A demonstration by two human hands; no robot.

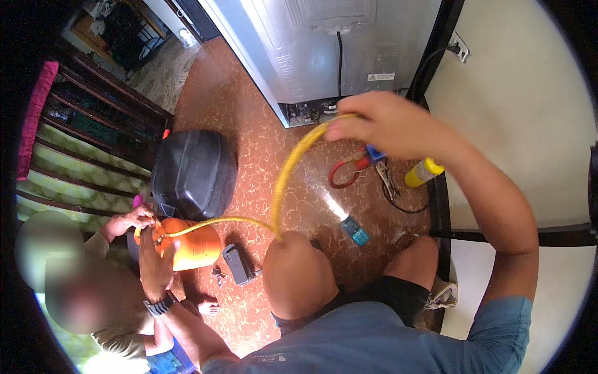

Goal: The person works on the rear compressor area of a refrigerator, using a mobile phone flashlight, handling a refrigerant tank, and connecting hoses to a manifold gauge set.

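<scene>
My right hand pinches a yellow hose in front of the refrigerator's lower back. From there the hose curves down to my knee and runs left to an orange gas cylinder. My left hand, with a black watch on its wrist, is at the cylinder's valve end. Its fingers are closed around something near the hose fitting, which I cannot make out. Another person's hand also touches the valve end, from the left.
The refrigerator back stands ahead. On the floor are a black hard case, a lit keypad phone, a red-handled tool, a yellow can, a black device and keys. A wall outlet is at right.
</scene>
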